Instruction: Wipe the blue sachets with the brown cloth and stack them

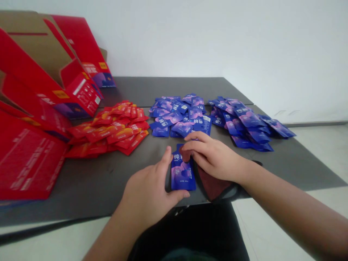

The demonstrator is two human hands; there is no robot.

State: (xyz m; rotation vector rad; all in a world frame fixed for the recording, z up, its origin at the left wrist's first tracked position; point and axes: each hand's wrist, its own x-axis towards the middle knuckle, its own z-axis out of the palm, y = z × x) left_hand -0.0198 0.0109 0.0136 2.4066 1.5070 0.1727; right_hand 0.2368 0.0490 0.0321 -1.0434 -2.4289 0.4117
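A blue sachet (182, 173) with white characters lies flat near the front edge of the dark table (89, 181). My left hand (150, 194) frames its left side, thumb and forefinger spread against the sachet's edges. My right hand (213, 156) presses a dark red cloth (210, 183) onto the sachet's top right corner, fingers curled together on the cloth. The cloth trails back under my right wrist toward the table edge.
A heap of red sachets (111, 128) lies at the left. Two heaps of blue sachets (179, 116) (246, 123) lie behind my hands. Open red cardboard boxes (40, 87) stand at the far left. The white wall is behind, the pale floor at the right.
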